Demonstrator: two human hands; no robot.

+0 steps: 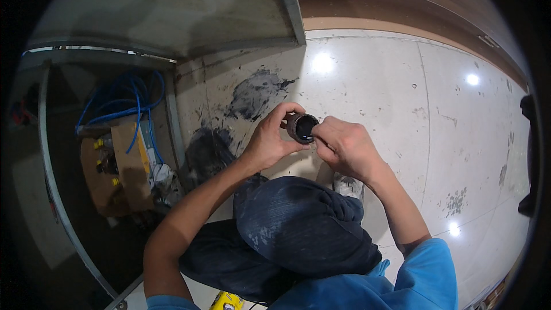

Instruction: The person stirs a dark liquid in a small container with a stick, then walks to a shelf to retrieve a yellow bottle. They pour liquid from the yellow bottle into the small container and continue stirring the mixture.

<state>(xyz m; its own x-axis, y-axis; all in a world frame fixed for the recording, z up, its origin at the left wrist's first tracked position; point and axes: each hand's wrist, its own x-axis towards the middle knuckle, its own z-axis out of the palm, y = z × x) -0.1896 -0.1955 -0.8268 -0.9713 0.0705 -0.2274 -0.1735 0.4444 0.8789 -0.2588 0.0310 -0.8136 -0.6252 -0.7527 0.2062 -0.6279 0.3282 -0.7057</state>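
A short, dark hollow cylinder (pixel 294 128) is held in front of my knees, its round mouth tipped toward me. My left hand (pixel 268 141) is closed around its left side, with fingers over the top and the thumb beneath. At the right edge of the mouth, my right hand (pixel 351 148) is closed, its fingertips bent in against the rim. Whatever those right fingers pinch, if anything, is hidden or too small to name. The inside of the cylinder looks black.
Dark smears (pixel 258 93) mark the pale tiled floor (pixel 379 86). On the left, a metal-framed stand (pixel 178 120) holds coiled blue hose (pixel 123 116) and a cardboard box (pixel 131 169). A wooden cabinet (pixel 367 8) runs along the back. A yellow packet (pixel 226 301) lies at the bottom.
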